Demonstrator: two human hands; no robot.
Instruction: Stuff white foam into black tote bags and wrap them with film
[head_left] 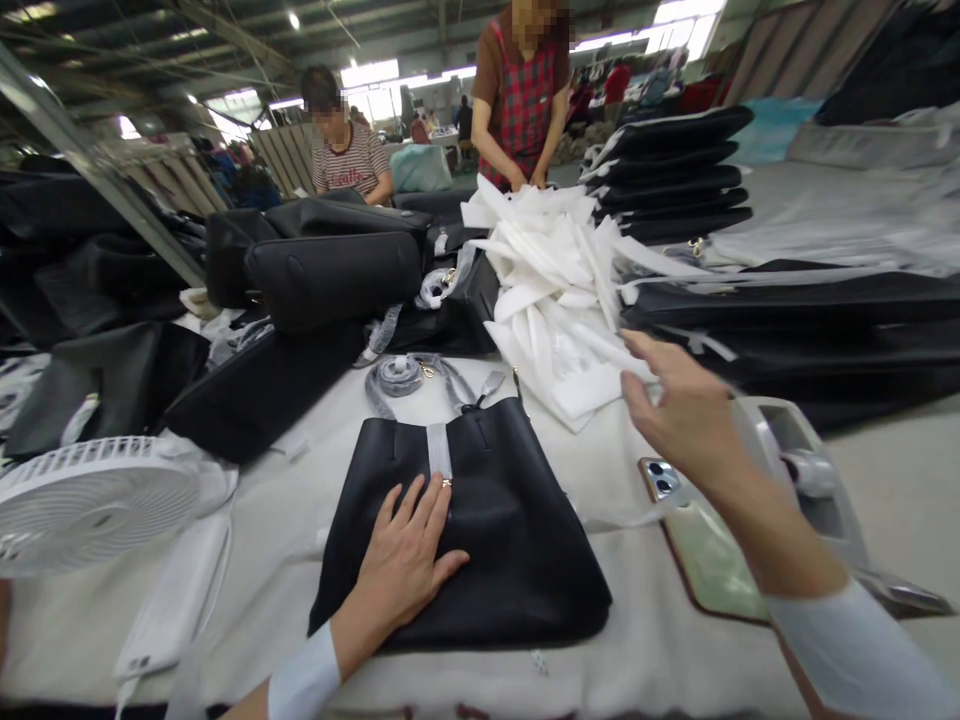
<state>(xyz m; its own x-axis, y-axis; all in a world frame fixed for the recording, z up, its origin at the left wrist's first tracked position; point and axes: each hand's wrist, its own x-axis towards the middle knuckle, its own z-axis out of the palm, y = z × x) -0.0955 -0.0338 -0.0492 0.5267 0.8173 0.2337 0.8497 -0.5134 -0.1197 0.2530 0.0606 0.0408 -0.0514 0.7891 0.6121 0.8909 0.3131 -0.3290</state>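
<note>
A black handbag (517,520) lies flat on the cloth-covered table in front of me, with a pale strip (439,450) over its top edge. My left hand (405,550) rests flat on its front, fingers spread, fingertips by the small metal clasp. A coiled, plastic-wrapped strap (397,376) with a gold-coloured hook sits just beyond the bag's top. To the right, my right hand (679,410) reaches to the edge of a heap of white wrapping sheets (555,290). Its thumb and forefinger are apart, a sheet's edge near them; whether they touch it I cannot tell.
A white fan (105,510) and a white power bank-like box (172,600) stand at left. A phone (712,560) lies under my right forearm, beside a grey-white tape dispenser-like object (806,470). Black bags (337,280) and stacked black pieces (675,170) lie beyond. Two people work across the table.
</note>
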